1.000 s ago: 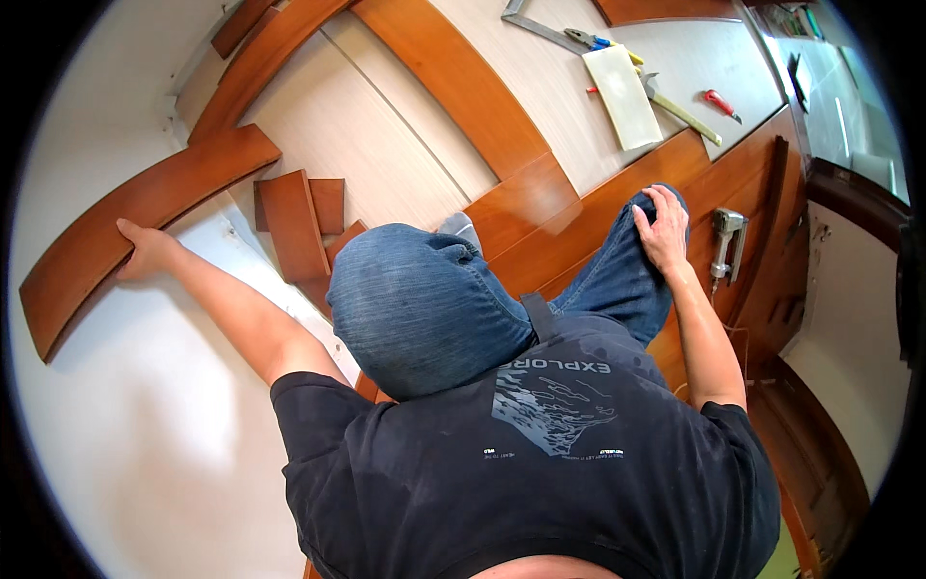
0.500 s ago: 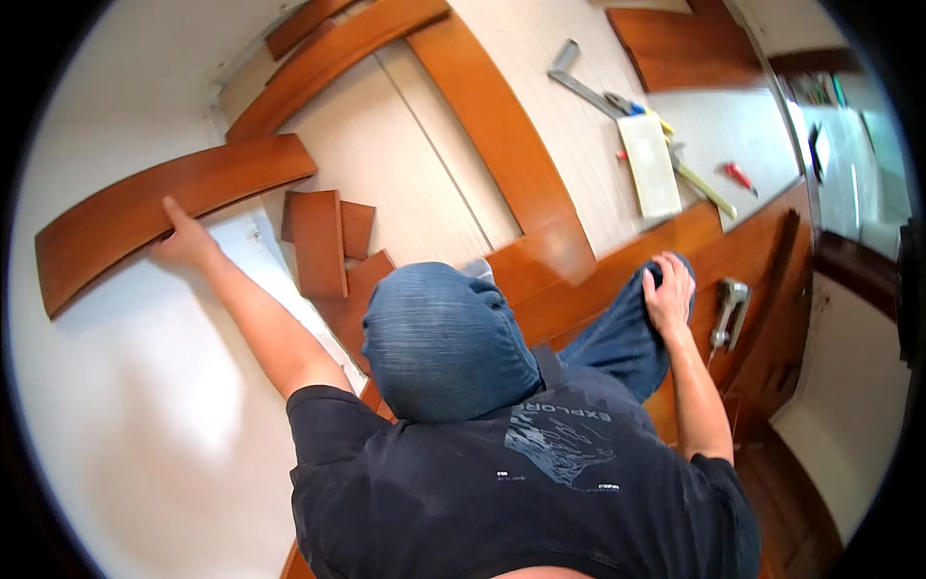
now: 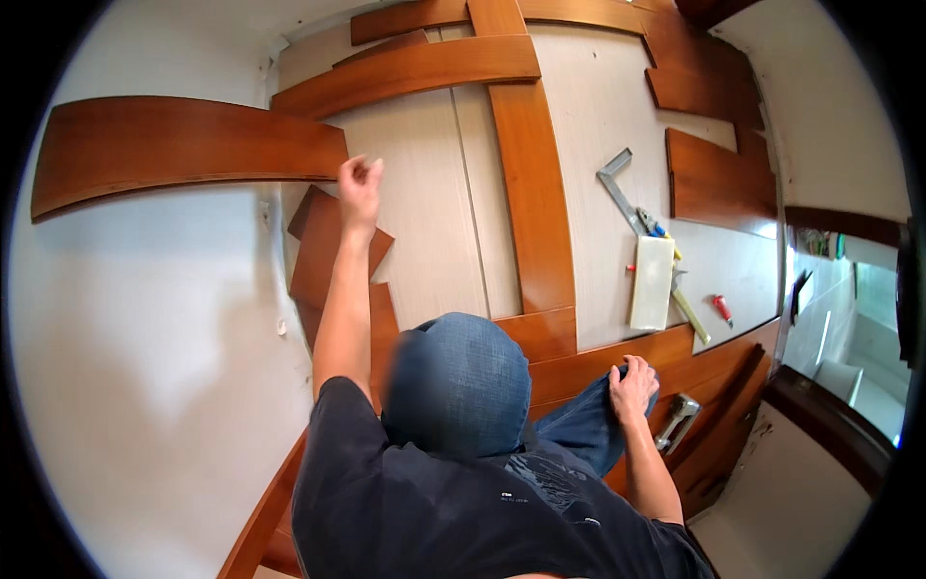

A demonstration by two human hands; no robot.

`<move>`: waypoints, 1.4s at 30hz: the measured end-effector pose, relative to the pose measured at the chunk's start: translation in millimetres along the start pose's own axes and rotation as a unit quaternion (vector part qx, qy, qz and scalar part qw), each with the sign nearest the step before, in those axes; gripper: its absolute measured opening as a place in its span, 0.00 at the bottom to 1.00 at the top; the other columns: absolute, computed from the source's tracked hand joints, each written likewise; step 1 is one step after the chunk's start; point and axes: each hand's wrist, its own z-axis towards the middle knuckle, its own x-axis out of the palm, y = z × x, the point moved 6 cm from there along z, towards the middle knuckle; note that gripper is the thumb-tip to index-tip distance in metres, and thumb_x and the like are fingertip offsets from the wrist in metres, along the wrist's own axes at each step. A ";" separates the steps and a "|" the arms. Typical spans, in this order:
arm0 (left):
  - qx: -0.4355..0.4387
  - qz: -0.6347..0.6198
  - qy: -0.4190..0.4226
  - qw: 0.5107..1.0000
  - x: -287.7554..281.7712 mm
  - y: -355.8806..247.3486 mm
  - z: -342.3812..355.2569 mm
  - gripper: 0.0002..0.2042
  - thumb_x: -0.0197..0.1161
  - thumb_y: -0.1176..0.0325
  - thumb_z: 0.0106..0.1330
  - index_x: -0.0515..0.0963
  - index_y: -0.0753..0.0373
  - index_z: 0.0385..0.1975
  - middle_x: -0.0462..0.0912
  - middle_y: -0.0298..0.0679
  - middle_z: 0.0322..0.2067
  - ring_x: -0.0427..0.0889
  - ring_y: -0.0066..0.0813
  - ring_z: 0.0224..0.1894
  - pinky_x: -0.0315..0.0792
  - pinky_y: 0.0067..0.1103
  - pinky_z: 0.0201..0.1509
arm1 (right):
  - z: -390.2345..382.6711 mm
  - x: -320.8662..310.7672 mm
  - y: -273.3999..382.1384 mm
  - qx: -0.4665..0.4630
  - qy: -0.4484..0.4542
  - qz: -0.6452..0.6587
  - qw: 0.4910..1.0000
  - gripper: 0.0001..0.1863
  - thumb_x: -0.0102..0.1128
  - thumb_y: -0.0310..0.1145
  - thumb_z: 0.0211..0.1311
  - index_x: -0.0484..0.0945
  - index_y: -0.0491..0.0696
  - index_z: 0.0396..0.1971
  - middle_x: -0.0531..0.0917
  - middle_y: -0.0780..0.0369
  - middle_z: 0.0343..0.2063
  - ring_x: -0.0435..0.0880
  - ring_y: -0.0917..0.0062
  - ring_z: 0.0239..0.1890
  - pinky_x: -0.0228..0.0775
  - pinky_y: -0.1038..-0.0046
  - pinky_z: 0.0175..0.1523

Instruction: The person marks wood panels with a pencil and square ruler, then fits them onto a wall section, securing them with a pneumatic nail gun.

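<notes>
My left hand (image 3: pixel 360 198) is at the right end of a reddish-brown wooden plank (image 3: pixel 193 150). Its fingers are curled closed beside the plank's end corner; whether they grip that corner or something small is hard to see. The plank is seen against the white wall, its right end over the floor's edge. My right hand (image 3: pixel 633 386) lies on my bent right knee with its fingers apart, holding nothing. Short brown board pieces (image 3: pixel 323 256) lie overlapped on the floor just below the left hand.
Laid floorboards (image 3: pixel 531 193) frame pale underlay (image 3: pixel 410 183). To the right lie a metal square (image 3: pixel 617 193), blue-handled pliers (image 3: pixel 652 224), an off-white block (image 3: pixel 652 285), a yellow-handled tool (image 3: pixel 692 314) and a red tool (image 3: pixel 722 309). A silver tool (image 3: pixel 678 423) sits beside my right knee.
My left hand has left the plank's lower edge and come to its right end, its fingers now curled. My view has turned; the right hand stays on the knee.
</notes>
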 end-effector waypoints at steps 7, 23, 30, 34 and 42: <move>-0.301 -0.359 -0.023 0.883 121.6 95.2 142.7 0.28 0.69 0.53 0.70 0.70 0.64 0.61 0.79 0.42 0.51 0.79 0.36 0.55 0.71 0.32 0.61 | 120.1 30.9 91.5 -0.167 -0.070 0.208 0.961 0.31 0.70 0.39 0.63 0.71 0.39 0.60 0.76 0.45 0.58 0.72 0.50 0.63 0.64 0.56 0.69; -0.246 -0.493 -0.032 0.834 167.0 54.1 193.9 0.12 0.69 0.68 0.70 0.78 0.59 0.51 0.84 0.38 0.44 0.84 0.34 0.42 0.84 0.27 0.43 | 284.3 28.1 212.3 -0.031 0.076 0.345 0.935 0.33 0.72 0.53 0.63 0.79 0.36 0.49 0.85 0.52 0.40 0.84 0.66 0.45 0.76 0.66 0.53; -0.212 -0.495 0.016 0.843 144.0 12.0 163.4 0.13 0.68 0.66 0.71 0.78 0.55 0.52 0.83 0.34 0.45 0.81 0.31 0.46 0.79 0.26 0.45 | 270.5 12.7 231.6 -0.044 0.037 0.344 0.937 0.34 0.70 0.53 0.65 0.76 0.36 0.54 0.82 0.50 0.50 0.81 0.66 0.52 0.73 0.65 0.57; -0.215 -0.469 0.012 0.857 143.6 15.2 153.2 0.13 0.69 0.66 0.71 0.77 0.56 0.52 0.82 0.34 0.45 0.81 0.31 0.46 0.77 0.26 0.45 | 266.5 5.0 300.2 -0.101 -0.051 0.166 0.980 0.66 0.72 0.65 0.54 0.44 0.35 0.75 0.51 0.35 0.73 0.52 0.42 0.75 0.46 0.45 0.76; -0.208 -0.459 0.043 0.863 143.9 1.9 127.7 0.14 0.69 0.67 0.71 0.77 0.56 0.53 0.82 0.34 0.46 0.80 0.30 0.47 0.77 0.25 0.47 | 289.4 -31.9 337.4 -0.066 -0.056 0.155 0.984 0.69 0.77 0.61 0.48 0.38 0.48 0.78 0.48 0.31 0.71 0.49 0.37 0.75 0.40 0.38 0.76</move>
